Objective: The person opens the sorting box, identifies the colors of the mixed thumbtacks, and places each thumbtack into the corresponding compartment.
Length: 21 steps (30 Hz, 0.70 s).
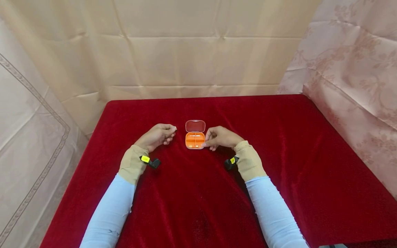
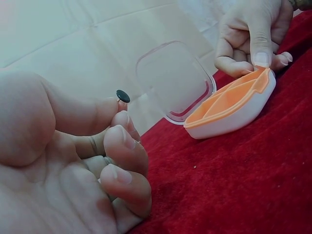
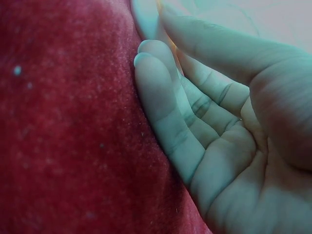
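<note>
My left hand (image 1: pixel 158 136) pinches a small stud with a dark, round, flat head (image 2: pixel 123 96) between thumb and index finger, left of an orange-and-white pill box (image 1: pixel 195 141). The box rests on the red cloth, its clear lid (image 1: pixel 195 126) swung up at the far side. Thin walls divide its orange inside into compartments, with small shiny spots in the near ones. At the box's right end, my right hand (image 1: pixel 221 137) grips it, the thumb (image 2: pixel 261 51) on the rim and the fingers by the outer wall. In the right wrist view the box is mostly hidden behind the fingers.
Dark red velvet cloth (image 1: pixel 198 199) covers the table, with slight creases. Beige curtain (image 1: pixel 198 62) hangs beyond the far edge, and patterned pale fabric (image 1: pixel 356 75) hangs at the right. A small black camera (image 1: pixel 154 163) is strapped at the left wrist.
</note>
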Each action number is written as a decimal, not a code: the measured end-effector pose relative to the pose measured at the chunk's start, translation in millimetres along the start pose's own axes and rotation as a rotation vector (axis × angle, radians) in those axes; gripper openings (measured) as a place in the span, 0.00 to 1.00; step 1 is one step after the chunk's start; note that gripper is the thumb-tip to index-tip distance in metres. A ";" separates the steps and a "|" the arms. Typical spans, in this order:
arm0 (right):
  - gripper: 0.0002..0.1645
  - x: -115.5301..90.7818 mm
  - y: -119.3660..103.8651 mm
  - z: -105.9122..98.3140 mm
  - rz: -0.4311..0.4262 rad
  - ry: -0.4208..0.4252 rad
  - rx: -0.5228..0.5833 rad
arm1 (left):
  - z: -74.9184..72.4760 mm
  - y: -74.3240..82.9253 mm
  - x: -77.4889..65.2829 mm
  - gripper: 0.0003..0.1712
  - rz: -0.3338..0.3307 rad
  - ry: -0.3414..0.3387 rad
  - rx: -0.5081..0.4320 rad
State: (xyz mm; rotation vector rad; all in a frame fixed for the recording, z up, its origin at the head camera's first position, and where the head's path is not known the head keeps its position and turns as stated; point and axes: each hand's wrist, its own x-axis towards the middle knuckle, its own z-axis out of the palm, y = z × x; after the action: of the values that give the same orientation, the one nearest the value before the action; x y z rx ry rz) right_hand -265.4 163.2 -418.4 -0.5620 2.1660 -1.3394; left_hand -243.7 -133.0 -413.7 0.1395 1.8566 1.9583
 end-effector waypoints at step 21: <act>0.17 0.4 -0.3 0.7 0.003 0.004 -0.010 | 11.8 0.9 1.4 0.24 0.012 -0.001 0.105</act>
State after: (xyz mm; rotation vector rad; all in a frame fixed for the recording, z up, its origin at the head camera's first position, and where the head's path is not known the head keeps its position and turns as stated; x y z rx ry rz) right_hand -265.2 162.3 -418.4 -0.5606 2.1774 -1.3297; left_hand -240.9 -121.5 -412.0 0.1839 1.9630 1.8683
